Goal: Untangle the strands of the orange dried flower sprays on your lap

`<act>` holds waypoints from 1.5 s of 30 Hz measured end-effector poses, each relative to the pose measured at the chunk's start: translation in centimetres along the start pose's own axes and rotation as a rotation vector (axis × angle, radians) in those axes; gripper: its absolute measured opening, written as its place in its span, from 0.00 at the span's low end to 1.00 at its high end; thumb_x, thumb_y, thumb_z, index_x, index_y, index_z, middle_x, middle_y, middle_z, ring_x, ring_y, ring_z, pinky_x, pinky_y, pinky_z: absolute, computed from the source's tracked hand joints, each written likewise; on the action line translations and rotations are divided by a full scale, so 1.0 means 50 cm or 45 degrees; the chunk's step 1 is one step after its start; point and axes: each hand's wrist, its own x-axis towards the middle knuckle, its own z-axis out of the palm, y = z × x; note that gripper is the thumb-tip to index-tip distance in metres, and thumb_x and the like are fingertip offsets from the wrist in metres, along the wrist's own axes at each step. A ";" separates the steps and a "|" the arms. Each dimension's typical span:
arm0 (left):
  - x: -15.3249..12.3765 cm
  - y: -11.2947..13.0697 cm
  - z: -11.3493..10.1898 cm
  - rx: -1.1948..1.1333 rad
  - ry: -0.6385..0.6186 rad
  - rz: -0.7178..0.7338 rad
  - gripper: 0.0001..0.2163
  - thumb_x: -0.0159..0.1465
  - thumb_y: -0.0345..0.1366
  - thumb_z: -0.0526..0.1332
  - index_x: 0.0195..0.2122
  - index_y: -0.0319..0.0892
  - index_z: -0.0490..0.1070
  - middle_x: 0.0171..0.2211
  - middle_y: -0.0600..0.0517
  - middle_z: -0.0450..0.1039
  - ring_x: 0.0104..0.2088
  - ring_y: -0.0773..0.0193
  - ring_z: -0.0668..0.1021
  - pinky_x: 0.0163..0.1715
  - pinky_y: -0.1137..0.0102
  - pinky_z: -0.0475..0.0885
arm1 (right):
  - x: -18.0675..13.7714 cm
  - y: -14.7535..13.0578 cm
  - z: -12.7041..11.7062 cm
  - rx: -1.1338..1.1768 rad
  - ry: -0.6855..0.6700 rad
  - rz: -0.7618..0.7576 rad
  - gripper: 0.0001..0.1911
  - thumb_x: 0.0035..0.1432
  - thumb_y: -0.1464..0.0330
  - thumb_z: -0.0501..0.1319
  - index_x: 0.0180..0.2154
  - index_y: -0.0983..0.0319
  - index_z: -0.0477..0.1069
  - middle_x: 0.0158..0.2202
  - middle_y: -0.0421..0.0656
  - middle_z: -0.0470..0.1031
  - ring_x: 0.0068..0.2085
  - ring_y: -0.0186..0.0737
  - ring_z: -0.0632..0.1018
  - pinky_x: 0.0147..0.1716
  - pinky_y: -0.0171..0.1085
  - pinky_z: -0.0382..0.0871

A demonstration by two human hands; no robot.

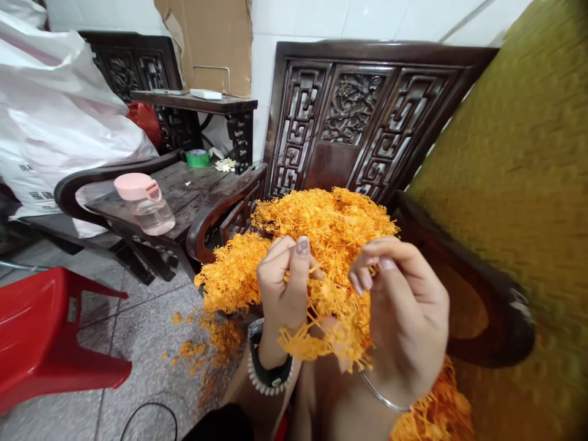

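My left hand [282, 288] and my right hand [404, 312] are raised close together in front of me, fingers curled and pinching. Between them hangs a bunch of orange plastic sprigs [328, 334], gripped by both hands, with strands dangling below my palms. Just behind my hands a large heap of the same orange sprigs [316, 226] covers the seat of a dark carved wooden chair [353, 110]. My left wrist wears a dark watch and a bead bracelet; a thin bangle sits on my right wrist.
Loose orange bits [193, 352] litter the tiled floor. A dark side table [184, 190] at left holds a pink-lidded bottle [144, 202] and green tape [198, 158]. A red plastic stool [41, 331] stands lower left, white bags [50, 104] behind it. An olive cushion [514, 184] fills the right.
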 end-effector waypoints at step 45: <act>0.020 -0.062 0.022 -0.600 -0.127 -0.120 0.03 0.57 0.34 0.64 0.31 0.48 0.77 0.31 0.55 0.77 0.35 0.70 0.77 0.41 0.73 0.70 | -0.003 0.032 -0.008 0.297 0.060 0.135 0.08 0.54 0.72 0.53 0.23 0.62 0.65 0.16 0.35 0.57 0.17 0.28 0.58 0.15 0.30 0.48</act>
